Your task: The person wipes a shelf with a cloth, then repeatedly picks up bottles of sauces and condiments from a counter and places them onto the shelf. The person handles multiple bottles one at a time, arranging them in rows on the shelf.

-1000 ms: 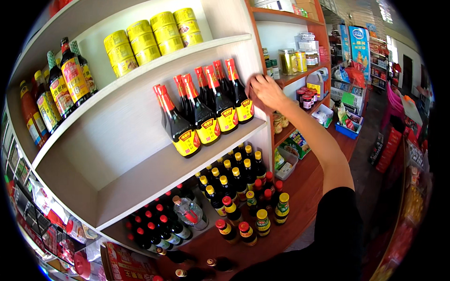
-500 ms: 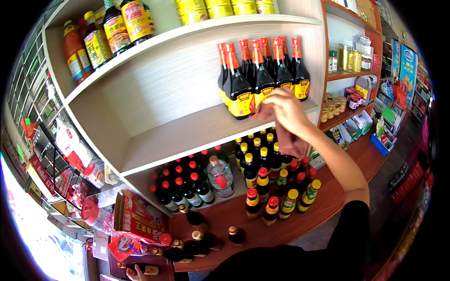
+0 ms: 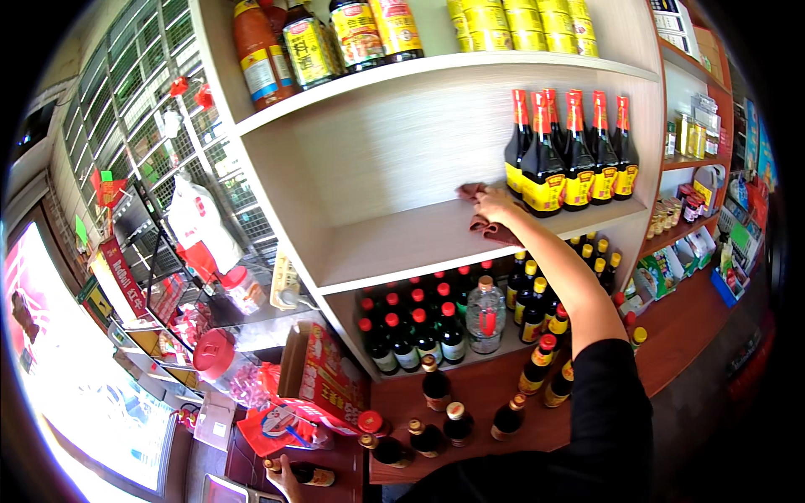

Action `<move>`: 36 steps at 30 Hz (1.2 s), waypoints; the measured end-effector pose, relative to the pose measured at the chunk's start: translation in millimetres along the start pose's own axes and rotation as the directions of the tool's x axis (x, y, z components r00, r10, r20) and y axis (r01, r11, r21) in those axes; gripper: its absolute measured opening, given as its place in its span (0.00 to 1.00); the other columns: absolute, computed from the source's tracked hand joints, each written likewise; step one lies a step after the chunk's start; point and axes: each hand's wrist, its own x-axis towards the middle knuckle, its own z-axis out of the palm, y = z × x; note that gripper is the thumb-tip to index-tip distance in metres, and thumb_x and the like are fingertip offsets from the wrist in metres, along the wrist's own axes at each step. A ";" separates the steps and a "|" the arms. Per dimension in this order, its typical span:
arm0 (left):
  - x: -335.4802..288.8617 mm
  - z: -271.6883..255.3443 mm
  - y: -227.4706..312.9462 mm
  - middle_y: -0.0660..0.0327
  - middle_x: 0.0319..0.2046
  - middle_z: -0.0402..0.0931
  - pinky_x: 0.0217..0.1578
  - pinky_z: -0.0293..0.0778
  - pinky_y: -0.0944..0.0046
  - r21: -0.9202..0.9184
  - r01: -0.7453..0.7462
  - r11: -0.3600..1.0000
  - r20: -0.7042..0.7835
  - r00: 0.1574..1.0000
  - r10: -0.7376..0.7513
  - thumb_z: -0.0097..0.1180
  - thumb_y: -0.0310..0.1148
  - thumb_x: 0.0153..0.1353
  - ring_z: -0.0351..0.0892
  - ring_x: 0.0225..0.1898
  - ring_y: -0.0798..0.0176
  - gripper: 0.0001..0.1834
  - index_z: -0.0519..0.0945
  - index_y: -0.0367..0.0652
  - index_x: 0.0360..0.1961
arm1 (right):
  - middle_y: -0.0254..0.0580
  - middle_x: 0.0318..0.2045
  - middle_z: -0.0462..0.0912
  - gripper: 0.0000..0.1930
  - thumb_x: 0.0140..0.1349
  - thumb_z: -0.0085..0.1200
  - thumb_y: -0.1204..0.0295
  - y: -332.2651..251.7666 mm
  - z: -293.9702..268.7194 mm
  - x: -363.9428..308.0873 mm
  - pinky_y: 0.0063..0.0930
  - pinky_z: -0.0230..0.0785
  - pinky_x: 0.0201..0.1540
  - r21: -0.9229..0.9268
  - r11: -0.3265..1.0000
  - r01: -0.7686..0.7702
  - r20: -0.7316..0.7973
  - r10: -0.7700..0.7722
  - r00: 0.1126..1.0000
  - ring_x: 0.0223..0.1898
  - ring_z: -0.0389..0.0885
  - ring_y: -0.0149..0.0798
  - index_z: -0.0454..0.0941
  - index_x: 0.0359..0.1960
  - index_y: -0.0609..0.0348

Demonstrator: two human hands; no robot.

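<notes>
On the middle shelf [image 3: 377,243], my right hand [image 3: 496,206] is closed on a crumpled brown cloth [image 3: 495,230]. The cloth rests on the shelf board, just left of a group of dark sauce bottles [image 3: 545,180] with red necks and yellow labels. At the lower left, my left hand [image 3: 287,481] is closed around the neck of a dark bottle [image 3: 317,476] with a brownish cap. That bottle lies tilted over a dark red surface, and part of its neck is hidden by my fingers.
Red-capped bottles [image 3: 419,331] and a clear plastic jug [image 3: 486,314] fill the lower shelf. Several dark bottles [image 3: 457,426] stand on the brown counter [image 3: 495,390]. A red carton [image 3: 323,381] sits at left. Above are yellow cans [image 3: 490,40] and sauce bottles [image 3: 360,33].
My view has turned left. The right hand and cloth have moved left from in front of the red-necked bottles onto the shelf board beside them. The left hand now closes round the bottle.
</notes>
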 end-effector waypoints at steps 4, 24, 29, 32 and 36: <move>0.1 13.0 41.5 0.61 0.21 0.76 0.27 0.72 0.65 -0.147 0.018 0.989 0.072 0.997 -0.007 0.61 0.31 0.61 0.74 0.23 0.67 0.10 0.74 0.38 0.29 | 0.53 0.59 0.71 0.21 0.62 0.51 0.66 -41.5 15.6 44.9 0.45 0.66 0.59 0.065 0.944 -0.323 -0.167 0.329 0.929 0.61 0.69 0.54 0.74 0.57 0.55; 5.9 10.3 27.6 0.61 0.15 0.74 0.23 0.69 0.64 0.018 -0.099 0.995 -0.089 0.991 0.100 0.59 0.33 0.63 0.72 0.18 0.66 0.15 0.71 0.40 0.22 | 0.54 0.38 0.85 0.15 0.61 0.45 0.75 -384.9 27.1 109.6 0.35 0.72 0.42 0.931 -0.061 0.360 -0.317 0.350 0.881 0.41 0.82 0.42 0.82 0.42 0.69; 18.2 8.4 -55.2 0.63 0.12 0.71 0.24 0.69 0.64 -0.008 -0.034 0.999 -0.099 0.995 0.033 0.58 0.33 0.64 0.70 0.17 0.68 0.17 0.68 0.40 0.20 | 0.50 0.56 0.77 0.22 0.64 0.46 0.76 -394.3 -79.5 107.4 0.31 0.63 0.61 0.648 -0.239 0.723 -0.654 0.311 0.689 0.57 0.74 0.42 0.71 0.60 0.63; 15.3 -0.6 -59.4 0.62 0.13 0.72 0.24 0.69 0.61 0.128 -0.106 0.986 -0.113 0.986 0.120 0.57 0.36 0.65 0.71 0.17 0.66 0.19 0.69 0.40 0.18 | 0.51 0.60 0.73 0.24 0.63 0.44 0.79 -416.8 -93.8 33.1 0.32 0.59 0.64 0.672 -0.261 0.693 -0.672 0.179 0.719 0.61 0.70 0.43 0.68 0.63 0.63; 16.1 7.4 -53.3 0.62 0.14 0.73 0.24 0.70 0.62 0.036 -0.088 0.995 -0.080 0.993 0.091 0.57 0.36 0.65 0.72 0.17 0.67 0.18 0.71 0.38 0.20 | 0.59 0.58 0.71 0.24 0.60 0.43 0.81 -372.7 -3.4 -15.8 0.37 0.57 0.67 0.446 0.296 0.845 -0.880 -0.029 0.474 0.63 0.67 0.54 0.68 0.61 0.65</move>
